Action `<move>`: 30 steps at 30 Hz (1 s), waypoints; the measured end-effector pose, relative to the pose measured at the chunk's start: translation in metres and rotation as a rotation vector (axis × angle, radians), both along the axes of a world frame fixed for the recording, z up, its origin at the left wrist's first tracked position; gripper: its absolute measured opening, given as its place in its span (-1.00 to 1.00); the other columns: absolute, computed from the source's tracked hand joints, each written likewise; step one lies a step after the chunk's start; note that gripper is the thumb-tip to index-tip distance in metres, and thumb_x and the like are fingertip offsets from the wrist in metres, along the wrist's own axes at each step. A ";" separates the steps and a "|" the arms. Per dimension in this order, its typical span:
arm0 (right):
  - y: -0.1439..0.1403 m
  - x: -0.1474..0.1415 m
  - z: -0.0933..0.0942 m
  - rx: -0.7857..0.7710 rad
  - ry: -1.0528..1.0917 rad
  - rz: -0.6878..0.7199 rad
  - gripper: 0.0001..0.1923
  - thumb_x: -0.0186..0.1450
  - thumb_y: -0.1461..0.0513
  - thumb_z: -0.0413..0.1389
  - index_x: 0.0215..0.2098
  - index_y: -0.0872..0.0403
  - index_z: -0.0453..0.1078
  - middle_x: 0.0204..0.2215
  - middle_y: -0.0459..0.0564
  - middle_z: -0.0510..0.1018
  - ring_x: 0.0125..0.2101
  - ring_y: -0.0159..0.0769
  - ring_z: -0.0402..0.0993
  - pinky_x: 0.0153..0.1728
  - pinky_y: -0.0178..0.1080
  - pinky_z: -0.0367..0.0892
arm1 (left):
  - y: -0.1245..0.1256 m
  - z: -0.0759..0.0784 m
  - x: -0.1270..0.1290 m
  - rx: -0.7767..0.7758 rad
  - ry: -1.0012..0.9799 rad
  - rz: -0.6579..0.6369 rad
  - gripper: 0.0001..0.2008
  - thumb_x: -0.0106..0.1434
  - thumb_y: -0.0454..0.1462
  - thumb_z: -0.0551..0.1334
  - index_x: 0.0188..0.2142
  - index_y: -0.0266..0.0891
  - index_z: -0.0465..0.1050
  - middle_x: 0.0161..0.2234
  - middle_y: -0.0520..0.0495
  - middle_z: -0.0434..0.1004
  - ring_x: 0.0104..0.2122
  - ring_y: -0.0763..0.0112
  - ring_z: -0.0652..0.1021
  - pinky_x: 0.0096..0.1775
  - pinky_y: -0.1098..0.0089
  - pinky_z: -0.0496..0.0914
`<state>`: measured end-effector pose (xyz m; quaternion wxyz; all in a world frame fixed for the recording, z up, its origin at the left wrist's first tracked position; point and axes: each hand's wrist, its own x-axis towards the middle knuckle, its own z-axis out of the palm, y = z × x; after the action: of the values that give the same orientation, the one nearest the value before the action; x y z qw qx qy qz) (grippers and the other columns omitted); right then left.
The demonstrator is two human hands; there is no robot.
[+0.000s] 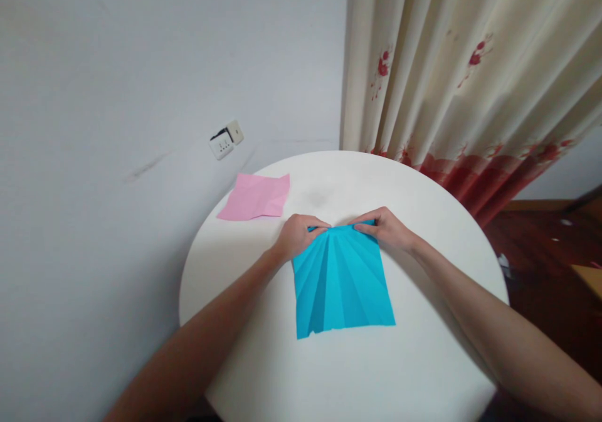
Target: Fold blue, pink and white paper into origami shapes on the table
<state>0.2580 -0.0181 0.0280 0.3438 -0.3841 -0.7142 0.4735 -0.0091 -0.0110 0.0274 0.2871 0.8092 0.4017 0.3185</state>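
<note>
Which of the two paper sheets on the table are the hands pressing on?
The blue sheet, creased in a fan; both the left hand and right hand pinch its far edge. The pink sheet lies untouched, farther left.

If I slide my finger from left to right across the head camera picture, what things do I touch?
Wall socket → pink paper → left hand → blue paper → right hand → flowered curtain.

The blue paper's [342, 281] far corners lie hidden under both hands, and the bottom edge cuts off the table [357, 378].
</note>
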 end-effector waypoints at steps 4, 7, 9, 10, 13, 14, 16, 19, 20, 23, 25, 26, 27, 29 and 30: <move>-0.003 -0.004 0.003 -0.002 -0.008 0.041 -0.62 0.25 0.00 0.21 -0.11 0.06 0.63 -0.20 0.00 0.69 -0.27 -0.12 0.61 -0.19 -0.15 0.49 | -0.003 0.000 0.003 0.073 0.068 0.016 -0.80 0.28 -0.12 0.27 -0.24 -0.07 0.67 -0.23 -0.04 0.70 -0.22 0.21 0.65 -0.14 0.34 0.44; -0.005 -0.005 0.005 -0.001 -0.015 0.059 -0.59 0.24 -0.01 0.21 -0.09 0.07 0.62 -0.19 0.01 0.69 -0.26 -0.10 0.61 -0.18 -0.13 0.50 | -0.007 0.002 0.006 0.133 0.153 0.033 -0.79 0.31 -0.13 0.24 -0.27 -0.06 0.67 -0.25 -0.04 0.70 -0.24 0.23 0.64 -0.16 0.34 0.41; -0.004 -0.003 0.006 0.000 -0.017 0.070 -0.57 0.23 -0.02 0.21 -0.07 0.07 0.61 -0.17 0.01 0.68 -0.24 -0.08 0.60 -0.16 -0.09 0.50 | -0.010 0.005 0.008 0.197 0.188 0.023 -0.79 0.32 -0.14 0.23 -0.25 -0.06 0.67 -0.23 -0.07 0.69 -0.21 0.22 0.62 -0.12 0.32 0.40; -0.003 -0.002 0.006 0.006 -0.016 0.068 -0.57 0.23 -0.02 0.21 -0.07 0.06 0.61 -0.17 0.01 0.68 -0.24 -0.07 0.60 -0.15 -0.08 0.49 | -0.010 0.006 0.010 0.226 0.197 0.009 -0.79 0.32 -0.15 0.23 -0.24 -0.07 0.66 -0.22 -0.08 0.69 -0.18 0.21 0.61 -0.08 0.30 0.39; 0.001 0.005 0.005 0.059 -0.022 0.019 -0.61 0.23 0.00 0.22 -0.09 0.04 0.62 -0.17 0.01 0.68 -0.21 -0.05 0.59 -0.13 -0.07 0.48 | -0.009 0.006 0.010 0.254 0.169 0.032 -0.78 0.33 -0.15 0.23 -0.14 -0.06 0.65 -0.13 -0.10 0.66 -0.09 0.16 0.58 0.01 0.23 0.35; 0.004 0.007 0.004 0.085 -0.022 -0.021 -0.63 0.24 0.02 0.22 -0.11 0.04 0.63 -0.17 0.01 0.69 -0.21 -0.05 0.60 -0.13 -0.07 0.47 | -0.007 0.005 0.009 0.233 0.139 0.078 -0.76 0.31 -0.14 0.25 -0.08 -0.05 0.63 -0.09 -0.10 0.66 -0.06 0.14 0.58 0.03 0.21 0.35; 0.008 0.012 0.003 0.128 -0.017 -0.117 -0.67 0.23 0.04 0.23 -0.15 0.03 0.64 -0.20 0.00 0.69 -0.23 -0.05 0.60 -0.14 -0.08 0.46 | -0.002 0.001 0.003 0.146 0.045 0.219 -0.60 0.21 -0.11 0.36 0.05 -0.06 0.56 -0.08 -0.12 0.65 -0.08 0.11 0.59 0.03 0.19 0.36; 0.012 0.016 0.000 0.138 -0.008 -0.211 -0.71 0.20 0.05 0.25 -0.20 0.02 0.66 -0.25 -0.01 0.70 -0.28 -0.10 0.59 -0.21 -0.13 0.45 | 0.006 -0.003 -0.007 -0.071 -0.159 0.299 -0.52 0.07 -0.09 0.45 -0.01 -0.17 0.60 -0.20 -0.13 0.68 -0.20 0.14 0.62 -0.09 0.24 0.44; 0.013 0.017 0.000 0.127 -0.004 -0.219 -0.70 0.20 0.04 0.25 -0.21 0.02 0.66 -0.26 -0.01 0.70 -0.30 -0.12 0.59 -0.23 -0.15 0.45 | 0.008 -0.004 -0.010 -0.164 -0.213 0.280 -0.57 0.06 -0.06 0.44 -0.10 -0.21 0.63 -0.23 -0.13 0.69 -0.25 0.15 0.62 -0.17 0.27 0.46; 0.013 0.019 -0.001 0.079 0.024 -0.215 -0.68 0.16 0.02 0.28 -0.23 0.04 0.66 -0.31 -0.01 0.70 -0.36 -0.17 0.57 -0.29 -0.17 0.44 | 0.011 -0.003 -0.014 -0.286 -0.265 0.246 -0.67 0.09 -0.01 0.40 -0.34 -0.24 0.67 -0.38 -0.10 0.68 -0.40 0.20 0.60 -0.39 0.35 0.43; 0.014 0.020 -0.001 0.057 0.048 -0.206 -0.67 0.13 0.01 0.30 -0.25 0.05 0.66 -0.33 -0.01 0.70 -0.38 -0.18 0.55 -0.30 -0.17 0.44 | 0.012 -0.001 -0.014 -0.168 -0.238 0.268 -0.73 0.08 -0.05 0.41 -0.42 -0.21 0.66 -0.46 -0.07 0.66 -0.44 0.23 0.58 -0.42 0.36 0.41; 0.014 0.020 -0.001 0.052 0.060 -0.204 -0.67 0.12 0.01 0.31 -0.25 0.05 0.66 -0.34 -0.02 0.70 -0.38 -0.19 0.55 -0.30 -0.18 0.43 | 0.012 0.000 -0.013 -0.090 -0.228 0.276 -0.77 0.08 -0.07 0.41 -0.43 -0.20 0.66 -0.46 -0.08 0.66 -0.42 0.23 0.59 -0.39 0.36 0.42; 0.014 0.020 -0.001 0.048 0.076 -0.208 -0.67 0.12 0.01 0.31 -0.26 0.04 0.66 -0.34 -0.02 0.70 -0.38 -0.20 0.54 -0.30 -0.18 0.42 | 0.012 0.000 -0.013 -0.031 -0.228 0.282 -0.79 0.08 -0.10 0.41 -0.42 -0.19 0.67 -0.43 -0.09 0.67 -0.39 0.22 0.60 -0.35 0.35 0.43; 0.015 0.019 -0.001 0.030 0.115 -0.231 -0.66 0.10 0.00 0.33 -0.27 0.05 0.66 -0.35 -0.01 0.69 -0.40 -0.23 0.52 -0.31 -0.20 0.41 | 0.011 0.000 -0.011 -0.013 -0.287 0.301 -0.77 0.11 -0.10 0.39 -0.32 -0.19 0.67 -0.34 -0.12 0.68 -0.31 0.20 0.62 -0.28 0.33 0.46; 0.014 0.019 -0.001 0.014 0.135 -0.247 -0.64 0.09 0.00 0.33 -0.27 0.06 0.65 -0.36 -0.01 0.69 -0.42 -0.24 0.51 -0.33 -0.21 0.40 | 0.010 -0.001 -0.010 -0.061 -0.341 0.313 -0.72 0.12 -0.08 0.39 -0.25 -0.20 0.66 -0.30 -0.12 0.68 -0.29 0.20 0.62 -0.26 0.32 0.47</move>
<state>0.2765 -0.0036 0.0271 0.4495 -0.4340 -0.6398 0.4475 -0.0193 -0.0005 0.0267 0.3225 0.6624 0.4774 0.4788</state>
